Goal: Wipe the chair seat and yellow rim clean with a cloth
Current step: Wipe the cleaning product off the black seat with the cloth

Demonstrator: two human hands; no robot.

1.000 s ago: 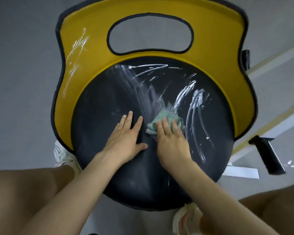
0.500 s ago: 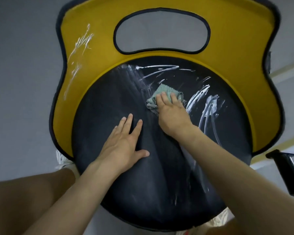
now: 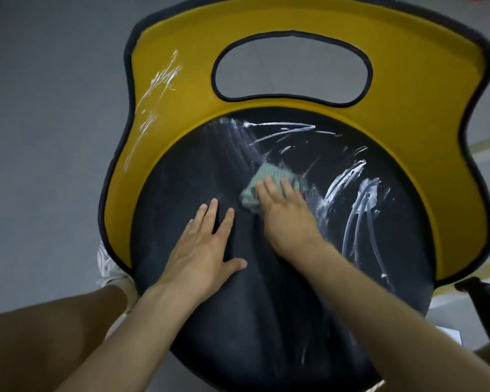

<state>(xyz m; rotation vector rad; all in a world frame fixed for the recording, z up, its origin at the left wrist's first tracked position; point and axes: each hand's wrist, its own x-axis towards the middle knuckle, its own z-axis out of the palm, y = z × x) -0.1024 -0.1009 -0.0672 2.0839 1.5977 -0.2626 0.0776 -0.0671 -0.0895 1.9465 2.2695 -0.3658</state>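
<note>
- Yellow rim (image 3: 125,210), left flank: carried white streaks (image 3: 159,86).
- Left hand (image 3: 204,244): lay palm down on black seat (image 3: 181,193), fingers straight and spread, holding nothing.
- Green cloth (image 3: 269,174): lay mid-seat, just right of the left fingertips, under the right fingers.
- Right hand (image 3: 286,219): blurred; straight fingers pressed the cloth flat.
- White smears (image 3: 359,199): marked the seat right of the cloth.

Black seat (image 3: 181,188) bears white smears (image 3: 359,216) and green cloth (image 3: 269,172) under your right hand (image 3: 286,219); your left hand (image 3: 204,250) lies flat beside.
</note>
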